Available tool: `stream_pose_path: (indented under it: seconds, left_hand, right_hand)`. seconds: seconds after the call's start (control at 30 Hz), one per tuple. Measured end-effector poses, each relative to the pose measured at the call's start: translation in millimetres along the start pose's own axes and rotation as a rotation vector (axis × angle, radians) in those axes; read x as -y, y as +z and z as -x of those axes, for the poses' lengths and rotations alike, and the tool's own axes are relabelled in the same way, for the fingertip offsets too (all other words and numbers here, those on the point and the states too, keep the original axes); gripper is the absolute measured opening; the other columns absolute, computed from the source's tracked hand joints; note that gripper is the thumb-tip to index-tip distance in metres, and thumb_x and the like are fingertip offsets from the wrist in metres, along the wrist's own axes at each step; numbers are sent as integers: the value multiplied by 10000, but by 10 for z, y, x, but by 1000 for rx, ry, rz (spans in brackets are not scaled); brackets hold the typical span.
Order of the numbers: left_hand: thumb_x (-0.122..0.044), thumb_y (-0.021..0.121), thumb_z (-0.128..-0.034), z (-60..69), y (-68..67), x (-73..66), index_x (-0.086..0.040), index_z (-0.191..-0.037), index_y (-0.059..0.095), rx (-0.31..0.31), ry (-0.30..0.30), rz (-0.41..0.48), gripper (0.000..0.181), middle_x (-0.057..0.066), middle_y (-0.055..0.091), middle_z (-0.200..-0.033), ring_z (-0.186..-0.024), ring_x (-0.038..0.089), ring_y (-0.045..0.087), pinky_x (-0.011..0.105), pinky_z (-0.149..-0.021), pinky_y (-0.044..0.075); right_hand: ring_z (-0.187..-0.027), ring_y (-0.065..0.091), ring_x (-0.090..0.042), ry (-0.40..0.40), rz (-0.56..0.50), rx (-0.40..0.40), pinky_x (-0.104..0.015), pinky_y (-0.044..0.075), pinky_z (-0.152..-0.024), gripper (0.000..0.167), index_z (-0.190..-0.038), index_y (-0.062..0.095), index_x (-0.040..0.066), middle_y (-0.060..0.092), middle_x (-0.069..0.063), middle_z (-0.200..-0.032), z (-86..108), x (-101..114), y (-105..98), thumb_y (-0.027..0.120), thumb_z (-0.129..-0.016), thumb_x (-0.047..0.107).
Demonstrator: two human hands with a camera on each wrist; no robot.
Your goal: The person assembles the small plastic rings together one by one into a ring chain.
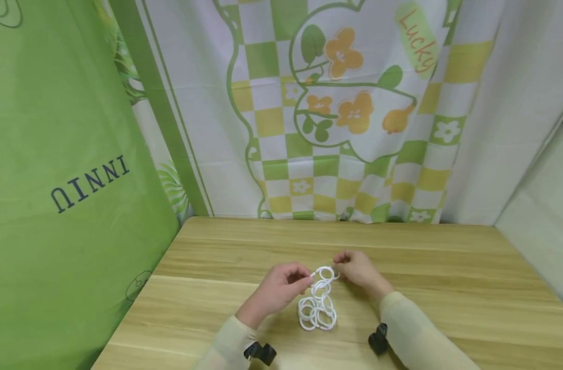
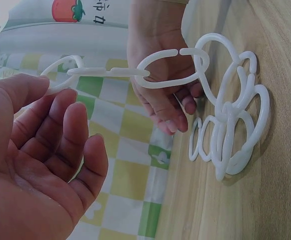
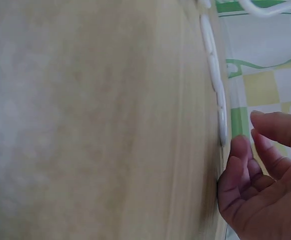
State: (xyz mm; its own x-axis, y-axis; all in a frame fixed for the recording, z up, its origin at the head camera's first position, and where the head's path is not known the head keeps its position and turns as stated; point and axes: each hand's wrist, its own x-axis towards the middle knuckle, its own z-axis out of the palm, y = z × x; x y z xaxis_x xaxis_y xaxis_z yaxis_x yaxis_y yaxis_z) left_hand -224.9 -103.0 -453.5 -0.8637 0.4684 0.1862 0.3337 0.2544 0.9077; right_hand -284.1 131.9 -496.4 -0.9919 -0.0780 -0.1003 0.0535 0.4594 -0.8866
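Note:
A chain of white plastic C-shaped links [image 1: 316, 310] lies partly heaped on the wooden table between the two hands. My left hand [image 1: 282, 288] pinches the end link [image 2: 78, 61] between thumb and index finger, its other fingers loosely bent. From there a few links stretch, raised, toward the heap [image 2: 227, 135]. Just right of the chain's far part is my right hand [image 1: 359, 270], close to a link. In the right wrist view, its thumb and index finger [image 3: 273, 125] are near each other with no link visible between them. Part of the chain [image 3: 214, 70] shows edge-on there.
The wooden table [image 1: 420, 293] extends around both hands. Behind it hangs a checkered, flowered curtain [image 1: 325, 169]; a green cloth [image 1: 77, 246] hangs at the left and a pale one [image 1: 545, 221] at the right. Both wrists carry a small black camera [image 1: 378, 339].

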Motion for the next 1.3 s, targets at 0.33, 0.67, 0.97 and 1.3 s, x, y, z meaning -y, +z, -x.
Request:
stream_pose_path:
  seconds: [0.33,0.67,0.97,1.3]
  left_hand:
    - [-209,659,-949,1,1,35,-117,-954,691,-7,-30,4,97,-26,620,-792,-709,101,586,231,-640,501]
    - [-214,662,-947,-6,4,65,-98,-940,689,3,-1,-4,119,-19,622,-785,-710,96,588,237,-646,511]
    - [-207,656,-951,-14,16,77,-94,-940,685,6,9,-14,117,-28,618,-773,-700,89,582,236,-633,506]
    - [-216,654,-952,-8,15,73,-109,-946,689,11,3,-19,112,-43,619,-773,-702,86,583,236,-634,508]
  right_hand:
    - [-789,559,-213,-34,229,-29,-372,470,-744,174,-905,643,7,616,-59,-831,-52,-1,12,737,-768,60]
    - [-754,542,-223,2,333,-26,-386,452,-701,167,-853,629,73,598,-41,-802,-65,-26,17,757,-757,119]
    - [-720,546,-197,-40,420,-17,-376,463,-680,96,-799,633,105,595,-13,-765,-45,-30,21,726,-777,99]
    - [-746,569,-190,-101,429,-17,-406,487,-734,50,-824,672,83,617,-6,-777,13,-5,15,718,-805,93]
